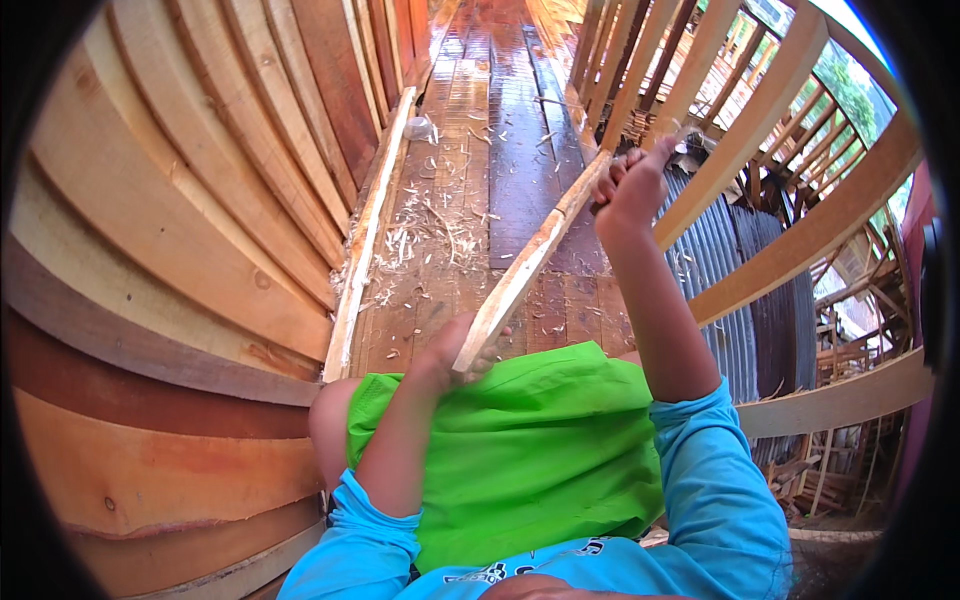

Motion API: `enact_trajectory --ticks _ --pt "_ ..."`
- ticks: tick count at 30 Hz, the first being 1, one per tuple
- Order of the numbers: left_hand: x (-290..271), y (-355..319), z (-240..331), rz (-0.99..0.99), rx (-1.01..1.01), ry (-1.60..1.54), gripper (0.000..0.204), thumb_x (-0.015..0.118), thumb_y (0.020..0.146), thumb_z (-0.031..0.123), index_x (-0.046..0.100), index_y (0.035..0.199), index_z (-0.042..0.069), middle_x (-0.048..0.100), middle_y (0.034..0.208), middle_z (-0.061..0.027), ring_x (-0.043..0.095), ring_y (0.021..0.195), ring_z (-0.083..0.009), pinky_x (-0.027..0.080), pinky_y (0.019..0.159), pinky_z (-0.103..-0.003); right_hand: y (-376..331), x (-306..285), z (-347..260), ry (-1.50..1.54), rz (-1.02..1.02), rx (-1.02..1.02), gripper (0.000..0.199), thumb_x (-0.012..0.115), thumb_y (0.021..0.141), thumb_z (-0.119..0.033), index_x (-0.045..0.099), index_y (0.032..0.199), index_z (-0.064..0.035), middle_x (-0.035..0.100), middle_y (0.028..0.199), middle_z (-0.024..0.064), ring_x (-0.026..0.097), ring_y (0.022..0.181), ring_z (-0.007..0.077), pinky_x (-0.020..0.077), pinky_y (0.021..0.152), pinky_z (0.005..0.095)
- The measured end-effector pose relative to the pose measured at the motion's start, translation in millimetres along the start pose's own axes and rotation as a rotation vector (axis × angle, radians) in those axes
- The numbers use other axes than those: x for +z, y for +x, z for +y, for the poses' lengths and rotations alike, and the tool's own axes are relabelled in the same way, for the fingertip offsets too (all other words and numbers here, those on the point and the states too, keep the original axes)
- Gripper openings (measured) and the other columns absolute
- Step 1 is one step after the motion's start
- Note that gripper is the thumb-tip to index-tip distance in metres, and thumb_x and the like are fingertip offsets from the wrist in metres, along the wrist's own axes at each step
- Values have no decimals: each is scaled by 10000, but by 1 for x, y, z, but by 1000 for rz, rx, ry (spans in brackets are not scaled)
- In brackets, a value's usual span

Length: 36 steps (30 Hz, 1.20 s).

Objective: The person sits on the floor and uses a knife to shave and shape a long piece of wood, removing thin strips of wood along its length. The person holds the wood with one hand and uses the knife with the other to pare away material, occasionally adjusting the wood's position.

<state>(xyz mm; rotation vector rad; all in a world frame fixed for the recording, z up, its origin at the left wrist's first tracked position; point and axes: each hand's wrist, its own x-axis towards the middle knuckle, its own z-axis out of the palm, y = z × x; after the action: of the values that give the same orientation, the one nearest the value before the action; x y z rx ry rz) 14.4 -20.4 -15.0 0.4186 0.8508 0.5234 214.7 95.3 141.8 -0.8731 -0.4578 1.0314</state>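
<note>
Nearest the camera: blue shirt, sleeves pushed up, above a green garment over the lap. At left, a wall of overlapping wooden planks; along its base lies a long narrow batten. Beside that, pale shavings lie scattered over the plank floor, near a small greyish container. Centre: the left hand grips the near end of a wood strip, which slants up and rightward from the lap. The right hand is by the strip's far end, fingers curled closed; whether it grasps a tool cannot be told. At right, a slatted wooden railing and corrugated metal sheets.
</note>
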Motion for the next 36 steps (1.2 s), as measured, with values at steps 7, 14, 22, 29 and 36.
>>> enact_trajectory --ticks 7,14,22,29,36 --pt "6 0 2 -4 15 27 406 332 951 399 587 1030 93 485 606 21 403 426 -88 309 377 -238 6 87 123 -601 -470 -795 479 507 980 -451 550 700 -65 439 497 3 397 420 93 336 382 294" --pt "10 -7 6 89 -37 57 405 311 927 395 583 1027 113 480 631 19 411 461 -98 320 411 -252 -42 96 139 -1123 -820 -13 485 389 1010 -338 628 863 57 630 709 159 603 613 277 470 628 410" --pt "6 -8 7 36 -3 -4 406 321 952 406 557 1021 83 456 579 20 380 399 -80 297 355 -243 -23 -8 93 -1095 -941 -192 237 577 947 -240 611 1049 -28 668 781 128 590 633 151 469 641 323" --pt "2 -4 11 25 -3 18 475 317 961 464 590 1034 83 468 576 38 367 398 -57 281 359 -221 -28 -113 81 -1339 -1001 17 288 604 944 -237 564 785 -1 485 598 -35 382 551 75 295 481 303" --pt "-15 -4 6 -88 -8 -9 489 364 947 515 594 1122 120 470 617 33 425 433 -58 340 353 -222 -82 -112 83 -1308 -917 -156 501 495 973 -419 664 706 -31 476 499 135 471 443 228 374 480 407"
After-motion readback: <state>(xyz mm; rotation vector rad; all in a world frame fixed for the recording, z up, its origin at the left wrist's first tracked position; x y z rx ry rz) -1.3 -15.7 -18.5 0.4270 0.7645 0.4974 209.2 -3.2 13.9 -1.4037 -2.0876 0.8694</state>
